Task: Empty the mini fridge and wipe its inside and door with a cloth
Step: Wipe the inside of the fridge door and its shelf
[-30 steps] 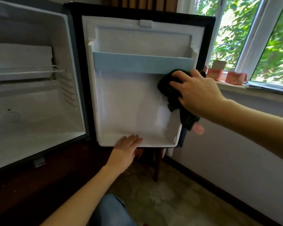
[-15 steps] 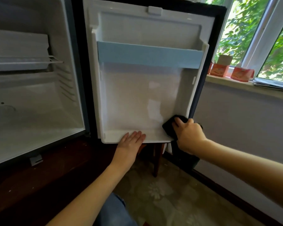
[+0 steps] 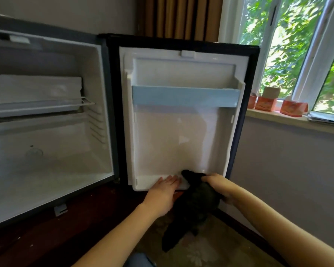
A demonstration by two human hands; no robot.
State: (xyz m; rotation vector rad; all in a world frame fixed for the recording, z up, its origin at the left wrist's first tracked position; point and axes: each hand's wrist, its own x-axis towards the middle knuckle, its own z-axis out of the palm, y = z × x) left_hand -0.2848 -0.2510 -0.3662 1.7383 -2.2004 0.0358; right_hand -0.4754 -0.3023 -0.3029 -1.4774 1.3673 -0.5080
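The mini fridge (image 3: 52,160) stands open with its white cabinet bare except for a wire shelf (image 3: 46,107) under the freezer box. Its door (image 3: 174,143) is swung fully out to the right, inner liner facing the camera, with a pale blue shelf rail (image 3: 185,97) across the upper part. The left hand (image 3: 162,191) lies flat on the bottom lip of the door, fingers straight and together, gripping nothing. Just to its right, the right hand (image 3: 218,186) is curled round a dark cloth (image 3: 197,201). The cloth's upper end touches the door's lower ledge beside the left fingertips, and the rest hangs below the door toward the patterned floor (image 3: 201,253). Further right, orange cartons (image 3: 265,103) sit on the windowsill (image 3: 278,118).
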